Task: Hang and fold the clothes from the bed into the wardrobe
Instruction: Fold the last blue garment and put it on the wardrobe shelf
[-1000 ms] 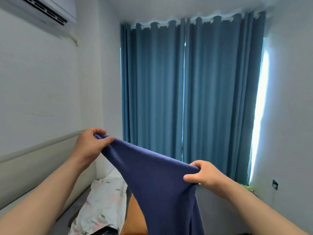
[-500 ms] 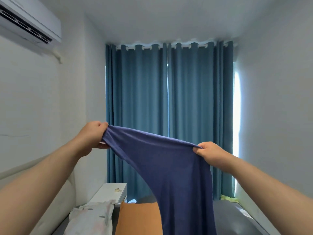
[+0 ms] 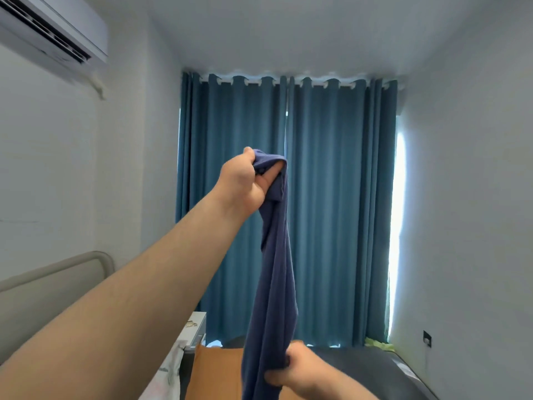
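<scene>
A navy blue garment (image 3: pixel 275 284) hangs lengthwise in front of me. My left hand (image 3: pixel 245 183) is raised high and grips its bunched top end. Lower down, near the bottom of the view, my right hand (image 3: pixel 297 370) holds the garment gathered into a narrow band. Below lies the bed (image 3: pixel 369 368) with a dark grey cover, on it an orange cloth (image 3: pixel 216 370) and a white floral piece (image 3: pixel 170 373) at the left. The wardrobe is not in view.
Teal curtains (image 3: pixel 331 197) cover the window straight ahead, with daylight at their right edge. A white bedside table (image 3: pixel 196 327) stands left of the bed, a padded headboard (image 3: pixel 57 281) along the left wall, an air conditioner (image 3: pixel 52 33) above.
The garment was stretched wide between both hands; now my left hand has moved up and to the centre with both top corners, and my right hand has dropped to grip the garment lower down.
</scene>
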The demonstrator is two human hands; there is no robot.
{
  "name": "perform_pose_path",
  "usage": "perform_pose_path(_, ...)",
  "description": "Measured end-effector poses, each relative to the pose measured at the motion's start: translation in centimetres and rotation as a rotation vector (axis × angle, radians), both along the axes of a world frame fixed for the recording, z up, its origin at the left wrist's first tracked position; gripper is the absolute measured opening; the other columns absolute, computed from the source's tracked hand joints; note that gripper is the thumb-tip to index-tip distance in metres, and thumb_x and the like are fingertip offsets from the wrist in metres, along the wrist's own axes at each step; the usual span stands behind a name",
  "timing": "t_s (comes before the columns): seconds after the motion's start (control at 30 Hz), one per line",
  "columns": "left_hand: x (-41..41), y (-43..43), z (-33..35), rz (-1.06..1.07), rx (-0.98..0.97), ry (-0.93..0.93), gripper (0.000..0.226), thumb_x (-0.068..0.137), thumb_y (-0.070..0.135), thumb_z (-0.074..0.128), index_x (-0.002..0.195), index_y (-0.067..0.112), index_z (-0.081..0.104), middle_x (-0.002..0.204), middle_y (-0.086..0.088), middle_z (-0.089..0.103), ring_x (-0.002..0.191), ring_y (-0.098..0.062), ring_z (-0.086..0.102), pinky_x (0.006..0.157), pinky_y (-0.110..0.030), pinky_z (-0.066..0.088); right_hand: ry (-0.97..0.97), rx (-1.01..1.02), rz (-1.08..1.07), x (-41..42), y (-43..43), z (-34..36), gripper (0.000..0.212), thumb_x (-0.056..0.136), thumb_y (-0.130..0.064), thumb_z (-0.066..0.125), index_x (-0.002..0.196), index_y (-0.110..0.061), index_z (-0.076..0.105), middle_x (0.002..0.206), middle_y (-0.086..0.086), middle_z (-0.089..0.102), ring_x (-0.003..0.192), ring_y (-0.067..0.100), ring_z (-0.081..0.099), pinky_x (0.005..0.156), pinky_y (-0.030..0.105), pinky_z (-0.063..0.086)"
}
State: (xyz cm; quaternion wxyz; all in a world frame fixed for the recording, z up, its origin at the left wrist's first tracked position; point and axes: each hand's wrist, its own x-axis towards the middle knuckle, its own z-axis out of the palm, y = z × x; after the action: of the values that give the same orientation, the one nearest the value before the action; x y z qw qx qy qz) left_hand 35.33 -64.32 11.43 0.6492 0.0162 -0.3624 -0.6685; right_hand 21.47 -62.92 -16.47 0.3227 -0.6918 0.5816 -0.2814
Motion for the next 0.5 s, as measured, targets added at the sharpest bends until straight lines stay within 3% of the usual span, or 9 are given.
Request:
perform_pose_path(0.07,1.3,-0.6,1.3,0.048,-0.034,0.061,0.027,0.104,0.015,0.038,0.086,-0.002,0.049,0.088,-0.018,0.053,0.075,-0.027,0.058,0.069,-0.037,0.056,-0.064,0.001,0.023,0.4,0.4,-0.8,0.032,0.09,-0.019,0.056,0.12,-0.028,0.064,0.124,-0.002,0.063,0.112,0.008,0.057,0.097,0.019,0.04)
perform_pose_path(0.13,3.4,-2.4,1.7,0.204,-0.082,-0.015,0.027,0.104,0.016,0.038,0.085,0.0,0.048,0.088,-0.017,0.053,0.077,-0.023,0.058,0.07,-0.035,0.058,-0.332,-0.092,0.023,0.3,0.8,-1.0,0.042,0.09,-0.018,0.049,0.125,-0.038,0.059,0.135,-0.004,0.057,0.117,0.005,0.055,0.107,0.032,0.039)
perform_pose_path(0.2,5.9,-5.2,0.4,0.464,-0.138,-0.287,0.026,0.103,0.019,0.041,0.08,0.008,0.048,0.083,-0.012,0.053,0.075,-0.021,0.058,0.071,-0.034,0.058,-0.535,-0.099,-0.059,-0.5,0.3,0.1,0.044,0.084,-0.03,0.055,0.125,-0.017,0.061,0.115,0.0,0.069,0.104,0.013,0.064,0.097,0.042,0.048)
perform_pose_path(0.3,8.9,-9.1,-5.1,0.807,-0.168,-0.805,0.02,0.091,0.025,0.055,0.076,0.012,0.053,0.066,-0.002,0.049,0.071,-0.02,0.049,0.069,-0.032,0.044,-0.752,0.021,-0.142,-0.8,-1.3,3.1,0.017,0.098,-0.013,0.048,0.106,-0.005,0.061,0.076,0.007,0.067,0.067,0.018,0.064,0.061,0.034,0.053)
perform_pose_path(0.33,9.2,-9.7,-7.3,0.819,-0.149,-0.966,0.015,0.087,0.023,0.059,0.086,0.008,0.06,0.064,-0.001,0.051,0.07,-0.019,0.048,0.071,-0.031,0.04,-0.85,0.009,-0.175,-0.7,-1.9,4.4,0.018,0.099,-0.006,0.043,0.105,-0.004,0.059,0.072,0.009,0.065,0.062,0.018,0.063,0.054,0.031,0.053)
perform_pose_path(0.4,8.3,-9.5,-11.9,0.77,-0.058,-1.23,0.036,0.085,0.029,0.062,0.108,0.002,0.063,0.075,-0.006,0.058,0.074,-0.021,0.054,0.073,-0.031,0.039,-1.004,-0.024,-0.203,0.6,-2.3,7.4,0.019,0.098,0.002,0.04,0.103,0.003,0.058,0.075,0.016,0.066,0.064,0.023,0.065,0.052,0.034,0.057)
perform_pose_path(0.43,7.3,-8.3,-14.1,0.715,-0.034,-1.332,0.045,0.081,0.043,0.061,0.1,0.003,0.064,0.08,-0.01,0.057,0.075,-0.022,0.054,0.072,-0.032,0.039,-1.068,-0.031,-0.199,1.3,-2.8,8.5,0.018,0.097,0.003,0.039,0.102,0.007,0.057,0.08,0.021,0.066,0.068,0.027,0.066,0.056,0.037,0.06)
perform_pose_path(0.47,6.2,-6.8,-16.2,0.634,-0.038,-1.394,0.041,0.076,0.056,0.058,0.083,0.016,0.058,0.079,-0.011,0.053,0.073,-0.021,0.051,0.07,-0.033,0.039,-1.112,-0.032,-0.202,1.9,-3.1,9.3,0.017,0.097,0.004,0.039,0.102,0.01,0.054,0.086,0.024,0.064,0.072,0.03,0.066,0.06,0.039,0.061)
perform_pose_path(0.5,5.0,-4.7,-18.1,0.506,-0.014,-1.391,0.046,0.076,0.061,0.054,0.073,0.015,0.051,0.08,-0.01,0.053,0.073,-0.019,0.05,0.069,-0.033,0.04,-1.162,-0.022,-0.197,2.5,-3.6,10.0,0.014,0.097,0.005,0.04,0.102,0.009,0.052,0.089,0.025,0.062,0.074,0.032,0.065,0.062,0.039,0.061)
